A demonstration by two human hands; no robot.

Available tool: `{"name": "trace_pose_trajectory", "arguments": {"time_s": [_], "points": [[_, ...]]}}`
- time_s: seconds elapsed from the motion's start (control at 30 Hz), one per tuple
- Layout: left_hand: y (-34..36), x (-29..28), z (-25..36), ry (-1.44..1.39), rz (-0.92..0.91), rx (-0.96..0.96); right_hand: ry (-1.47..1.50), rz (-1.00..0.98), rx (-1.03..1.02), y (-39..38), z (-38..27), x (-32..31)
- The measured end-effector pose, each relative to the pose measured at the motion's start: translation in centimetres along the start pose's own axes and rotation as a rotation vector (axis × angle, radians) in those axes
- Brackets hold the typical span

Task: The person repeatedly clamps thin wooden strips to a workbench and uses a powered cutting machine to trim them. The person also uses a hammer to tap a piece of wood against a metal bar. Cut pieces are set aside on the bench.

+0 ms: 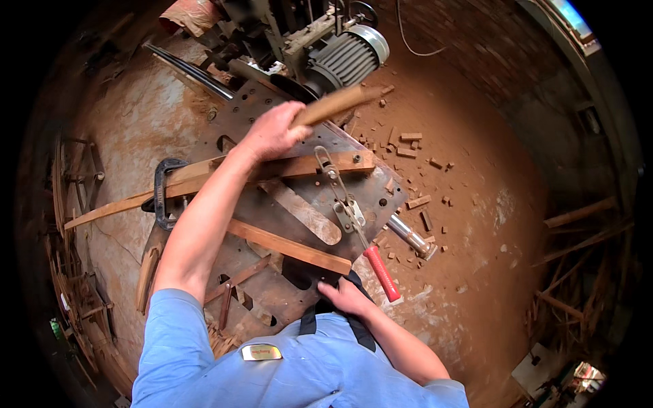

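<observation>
My left hand (277, 130) reaches out over the metal machine table (377, 200), closed around one end of a wooden piece (333, 107). That piece is smeared by motion and points right, just below the grey motor (350, 60). Close to my body, my right hand (347, 296) is at the table's near edge, beside the end of a wooden strip (292, 248); its thumb shows, but most fingers are hidden. Between the hands, a toggle clamp (349, 212) with a red handle (381, 273) stands by a bolted wooden bar (313, 166).
A black C-clamp (162, 194) grips the long wood at the left. Small wood offcuts (407, 152) and sawdust cover the floor on the right. A metal shaft (411, 236) sticks out from the table. Stacked wood (578, 309) lies far right, racks (81, 177) far left.
</observation>
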State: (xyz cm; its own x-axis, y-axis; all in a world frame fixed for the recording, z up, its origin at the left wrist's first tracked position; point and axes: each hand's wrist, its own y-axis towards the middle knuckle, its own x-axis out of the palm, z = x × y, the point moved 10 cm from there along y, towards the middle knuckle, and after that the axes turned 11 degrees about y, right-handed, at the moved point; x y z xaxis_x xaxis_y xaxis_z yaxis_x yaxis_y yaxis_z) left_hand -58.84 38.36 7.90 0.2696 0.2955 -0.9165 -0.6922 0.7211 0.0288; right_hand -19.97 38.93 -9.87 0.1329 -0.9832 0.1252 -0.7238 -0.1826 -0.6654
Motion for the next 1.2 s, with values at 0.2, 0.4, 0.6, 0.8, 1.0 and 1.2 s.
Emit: {"name": "trace_pose_trajectory", "arguments": {"time_s": [0.2,0.4,0.6,0.8,1.0,1.2], "points": [[-3.1,-9.7,-0.4,-1.126,0.206,-0.222,-0.206,-0.121,-0.217,-7.0,-12.1,1.5],[-9.9,-6.6,-0.4,-1.451,0.436,-0.514,-0.232,0.183,-0.653,-5.2,-27.1,0.0],[-15.7,-4.6,-1.1,-1.117,0.564,-0.521,-0.103,0.174,-0.48,-0.7,-25.7,0.3],[-16.2,-10.0,5.4,0.529,0.023,0.09,-0.452,0.232,-0.626,-1.3,-25.7,-0.5],[-15.0,-8.2,4.0,0.367,-0.132,0.335,-0.525,0.414,-0.824,-3.7,-27.3,-2.2],[-9.9,-7.4,-1.9,0.44,0.159,0.072,-0.475,0.261,-0.749,-5.7,-25.3,-0.4]]}}
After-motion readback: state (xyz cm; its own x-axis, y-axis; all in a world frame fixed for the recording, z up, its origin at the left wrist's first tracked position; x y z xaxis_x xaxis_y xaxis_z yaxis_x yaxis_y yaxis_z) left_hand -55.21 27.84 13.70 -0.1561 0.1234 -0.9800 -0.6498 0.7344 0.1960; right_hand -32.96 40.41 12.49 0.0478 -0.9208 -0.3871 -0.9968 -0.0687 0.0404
